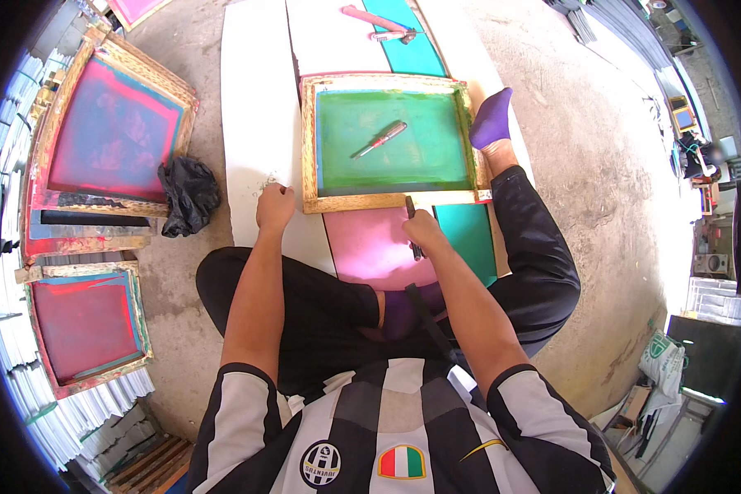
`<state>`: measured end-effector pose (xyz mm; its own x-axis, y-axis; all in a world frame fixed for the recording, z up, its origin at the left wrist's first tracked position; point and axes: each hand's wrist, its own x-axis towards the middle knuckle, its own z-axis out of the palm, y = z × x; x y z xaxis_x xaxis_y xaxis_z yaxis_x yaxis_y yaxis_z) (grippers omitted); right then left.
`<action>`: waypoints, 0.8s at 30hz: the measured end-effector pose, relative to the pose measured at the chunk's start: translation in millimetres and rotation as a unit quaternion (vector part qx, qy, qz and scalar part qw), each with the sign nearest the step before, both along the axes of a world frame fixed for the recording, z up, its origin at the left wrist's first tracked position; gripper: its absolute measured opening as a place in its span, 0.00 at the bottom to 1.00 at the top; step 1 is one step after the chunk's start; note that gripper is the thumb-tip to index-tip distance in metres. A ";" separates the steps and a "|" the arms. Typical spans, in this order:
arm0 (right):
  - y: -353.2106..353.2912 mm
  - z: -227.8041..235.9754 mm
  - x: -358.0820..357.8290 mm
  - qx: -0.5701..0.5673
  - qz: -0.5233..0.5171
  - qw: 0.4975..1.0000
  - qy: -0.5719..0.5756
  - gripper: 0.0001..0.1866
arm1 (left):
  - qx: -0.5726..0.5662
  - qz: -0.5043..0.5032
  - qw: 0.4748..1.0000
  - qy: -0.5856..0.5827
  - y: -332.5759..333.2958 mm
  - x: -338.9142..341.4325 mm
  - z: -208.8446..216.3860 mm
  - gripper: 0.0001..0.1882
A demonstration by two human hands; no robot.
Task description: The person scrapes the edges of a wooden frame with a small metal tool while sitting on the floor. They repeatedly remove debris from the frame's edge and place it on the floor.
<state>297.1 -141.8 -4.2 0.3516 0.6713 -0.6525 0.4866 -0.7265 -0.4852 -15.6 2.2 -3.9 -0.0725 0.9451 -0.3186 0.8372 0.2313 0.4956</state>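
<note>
A wooden-framed printing screen with green mesh lies flat before me, and a screwdriver rests across its mesh. At the frame's near edge, my right hand is closed round a dark hand tool. The tool's upper end touches or overlaps the wood; its exact kind is unclear. My left hand is closed beside the frame's near left corner, over the white board. Whatever its fingers may hold is hidden. Small pale bits lie on the board just beyond it.
A tool with a reddish handle lies on the boards beyond the frame. More screens stand at the left, with a crumpled black plastic bag beside them. My purple-socked foot rests against the frame's right side.
</note>
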 end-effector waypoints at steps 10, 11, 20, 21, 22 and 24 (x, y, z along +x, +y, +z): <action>12.3 18.4 -8.6 0.017 -0.008 0.999 -0.044 0.15 | -0.029 -0.005 1.000 -0.008 1.4 2.4 1.1 0.20; 15.3 34.4 -13.7 -0.011 -0.022 0.999 -0.027 0.15 | -0.029 -0.001 1.000 -0.005 0.4 1.6 2.6 0.20; 3.1 -12.0 -8.0 0.050 0.002 0.990 -0.135 0.15 | -0.048 0.028 0.996 0.066 0.7 5.9 8.6 0.18; 3.7 -12.4 -8.4 0.044 0.002 0.989 -0.138 0.15 | -0.046 0.034 0.995 0.077 2.2 4.6 8.0 0.18; 3.7 -12.9 -9.2 0.038 0.003 0.989 -0.142 0.15 | -0.044 0.042 0.995 0.078 2.9 2.7 7.5 0.18; 2.1 -12.2 -13.5 0.047 -0.001 0.988 -0.150 0.14 | -0.041 0.055 0.995 0.078 3.2 0.2 7.4 0.18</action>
